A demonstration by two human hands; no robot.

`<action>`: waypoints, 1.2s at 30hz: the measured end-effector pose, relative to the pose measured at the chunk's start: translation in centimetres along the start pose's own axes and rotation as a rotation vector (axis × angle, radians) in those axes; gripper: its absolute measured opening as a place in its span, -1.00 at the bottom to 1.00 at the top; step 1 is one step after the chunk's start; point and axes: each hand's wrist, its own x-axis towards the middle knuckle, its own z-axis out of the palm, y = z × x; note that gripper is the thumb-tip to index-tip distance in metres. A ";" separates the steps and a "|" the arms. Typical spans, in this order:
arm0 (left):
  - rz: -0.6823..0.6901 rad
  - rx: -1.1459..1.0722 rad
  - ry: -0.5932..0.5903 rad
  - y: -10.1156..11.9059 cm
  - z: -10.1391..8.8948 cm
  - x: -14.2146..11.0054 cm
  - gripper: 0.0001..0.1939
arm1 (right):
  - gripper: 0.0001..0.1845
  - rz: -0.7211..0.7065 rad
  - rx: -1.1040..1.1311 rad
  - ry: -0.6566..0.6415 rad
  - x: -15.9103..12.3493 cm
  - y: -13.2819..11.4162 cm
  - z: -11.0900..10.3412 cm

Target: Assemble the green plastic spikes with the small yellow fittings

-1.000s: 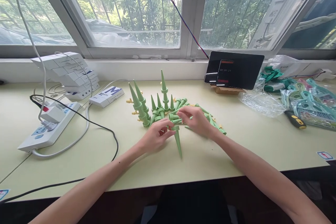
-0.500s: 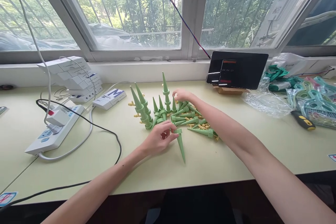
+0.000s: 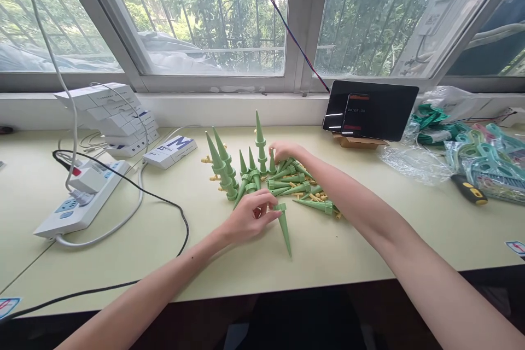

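Note:
My left hand [image 3: 251, 214] pinches a green plastic plant watering spike [image 3: 284, 231] by its capped end, its point angled down toward the table's front edge. At the far side of the pile, my right hand [image 3: 285, 151] is closed with its fingers curled downward; whatever they grip is hidden. A small green spike tip [image 3: 272, 163] stands just below those fingers. Between my hands lies a heap of green spikes [image 3: 295, 179] with yellow valve pieces. To the left, stacked spikes [image 3: 223, 169] stand upright, and a taller stack [image 3: 260, 142] rises behind the heap.
A power strip [image 3: 84, 202] with cables lies at left, near a white box [image 3: 171, 151] and stacked white boxes [image 3: 118, 120]. A tablet [image 3: 385, 112] leans at the back with a phone [image 3: 355, 115] before it. A black-yellow tool handle [image 3: 470, 190] and bagged green items [image 3: 492, 153] are at right.
The view has shifted slightly. Both hands stay almost where they were, the left one keeping the same spike and the right one still behind the heap.

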 end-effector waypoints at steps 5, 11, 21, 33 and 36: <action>0.002 -0.001 0.002 0.0 0.0 0.0 -0.83 | -0.73 -0.013 -0.036 0.019 -0.4 -0.1 0.3; 0.011 0.007 0.014 -0.1 0.1 0.1 -0.82 | -0.81 -0.036 -0.086 0.067 -0.4 0.0 0.8; 0.009 0.011 0.016 -0.1 0.0 0.1 -0.82 | -0.77 -0.061 -0.085 0.002 -0.8 0.1 0.1; 0.019 0.011 0.030 -0.3 0.2 0.1 -0.79 | -0.71 -0.046 -0.045 -0.003 -1.3 -0.8 0.0; 0.016 0.015 0.026 -0.3 0.1 0.1 -0.81 | -0.76 -0.051 -0.014 0.011 -1.3 -0.5 0.0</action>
